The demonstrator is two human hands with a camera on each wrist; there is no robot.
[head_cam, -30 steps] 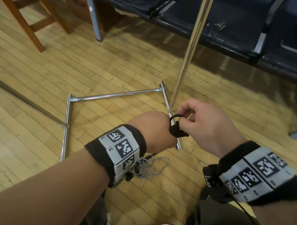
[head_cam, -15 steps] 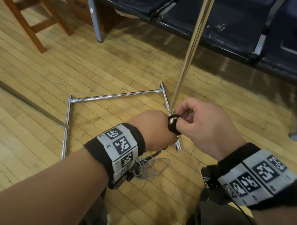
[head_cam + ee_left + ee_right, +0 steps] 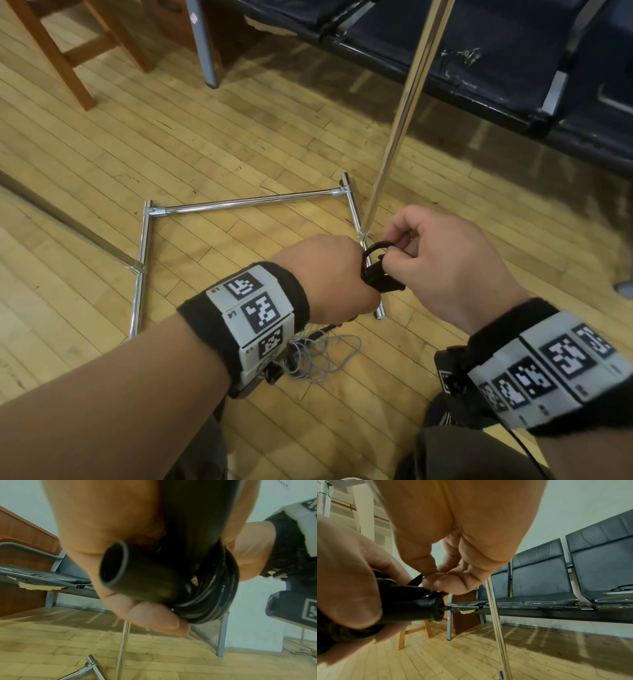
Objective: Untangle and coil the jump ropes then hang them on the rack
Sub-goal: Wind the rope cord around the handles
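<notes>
- The left hand (image 3: 329, 274) is clenched around a black jump rope (image 3: 211, 588), its fist wrapped over the handles and the bundled coils; the left wrist view shows a hollow handle end (image 3: 120, 566) poking out of the grip with glossy cord loops packed beside it.
- The right hand (image 3: 442, 260) meets it from the other side, thumb and fingertips (image 3: 436, 580) pinching a short black cord loop (image 3: 376, 248) that arcs up between the two hands.
- In the right wrist view a second handle tip (image 3: 426, 608) juts from the left fist, a thin cord stub sticking out of its end, right under the pinching fingers.
- Both hands are held above the floor, just in front of the chrome rack (image 3: 246, 204), close to where its slanted upright pole (image 3: 407, 102) meets the base bar.
- The rack's base is a frame of shiny tubes lying flat on the wooden floor (image 3: 102, 154).
- Down on the floor, below the left wrist, a grey jump rope (image 3: 325, 356) lies in a loose tangle, apart from both hands.
- Behind the pole runs a row of dark padded seats (image 3: 544, 574) on a metal frame, the cushion edges torn.
- At the far left stands a wooden stool (image 3: 65, 51), next to a grey metal leg (image 3: 202, 44).
</notes>
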